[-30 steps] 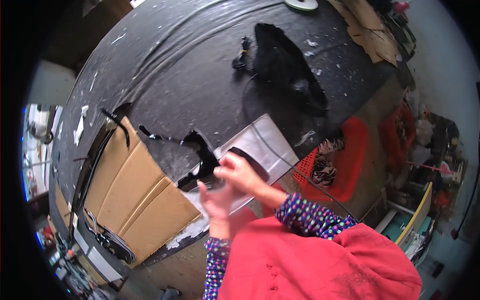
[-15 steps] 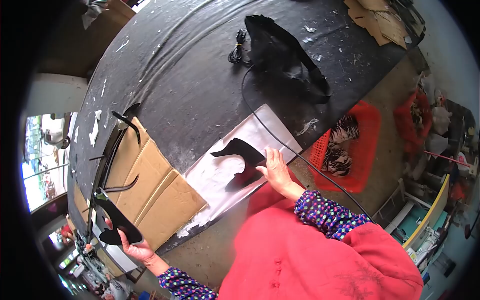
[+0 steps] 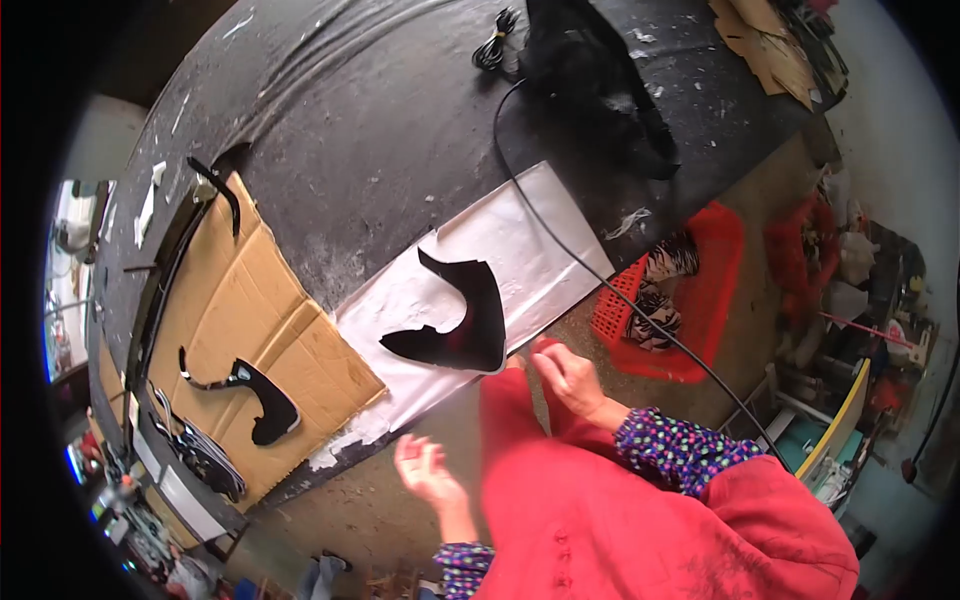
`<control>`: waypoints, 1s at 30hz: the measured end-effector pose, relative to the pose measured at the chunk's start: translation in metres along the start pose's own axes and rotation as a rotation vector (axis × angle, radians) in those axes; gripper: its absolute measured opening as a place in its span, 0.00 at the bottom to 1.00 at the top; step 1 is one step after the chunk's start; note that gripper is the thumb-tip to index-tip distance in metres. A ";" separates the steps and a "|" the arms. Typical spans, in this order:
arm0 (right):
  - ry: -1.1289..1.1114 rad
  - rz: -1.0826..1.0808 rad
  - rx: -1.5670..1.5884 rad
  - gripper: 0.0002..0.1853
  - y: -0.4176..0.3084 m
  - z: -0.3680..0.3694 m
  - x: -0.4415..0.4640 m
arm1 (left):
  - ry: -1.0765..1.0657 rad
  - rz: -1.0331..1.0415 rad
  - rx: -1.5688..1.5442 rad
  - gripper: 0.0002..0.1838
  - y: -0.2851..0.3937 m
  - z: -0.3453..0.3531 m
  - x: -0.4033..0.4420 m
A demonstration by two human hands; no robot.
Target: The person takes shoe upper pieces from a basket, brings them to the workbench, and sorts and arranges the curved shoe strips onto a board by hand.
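Note:
A curved, flat black piece [image 3: 478, 320] lies on white paper [image 3: 545, 230] at the table's near edge. My right hand [image 3: 570, 380] is just below its lower right end, off the table edge; its fingers are curled closed and hide whatever may be in them. My left hand [image 3: 428, 472] hangs in front of the table, slightly blurred, fingers apart and holding nothing. On the cardboard [image 3: 270, 290] to the left rests another curved black piece [image 3: 268, 402], touched by neither hand.
Black strips with pale edges [image 3: 205, 460] lie at the cardboard's near left corner. A black cable [image 3: 640, 312] crosses the paper and passes near my right arm. A black bundle [image 3: 590, 90] is farther back. Right of the table stands a red basket [image 3: 715, 290] with patterned material.
My left hand has let go of a black piece, now on the cardboard, and moved right. My right hand has left the paper and closed. The other black piece is turned differently.

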State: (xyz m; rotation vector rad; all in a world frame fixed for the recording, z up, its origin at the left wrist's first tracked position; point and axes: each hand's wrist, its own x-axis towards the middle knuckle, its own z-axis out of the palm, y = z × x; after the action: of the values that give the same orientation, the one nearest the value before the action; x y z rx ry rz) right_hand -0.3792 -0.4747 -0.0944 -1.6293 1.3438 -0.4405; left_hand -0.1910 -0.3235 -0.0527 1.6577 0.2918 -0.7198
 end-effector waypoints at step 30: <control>-0.532 0.110 -1.189 0.11 0.549 -0.038 -0.138 | -0.243 0.049 1.673 0.34 -0.435 -0.059 -0.109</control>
State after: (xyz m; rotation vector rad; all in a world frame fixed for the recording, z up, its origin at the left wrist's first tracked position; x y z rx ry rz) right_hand -0.7621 -0.3395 -0.4911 -2.3132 1.2990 1.0038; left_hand -0.5023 -0.1481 -0.3294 3.0261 -0.7704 -1.2293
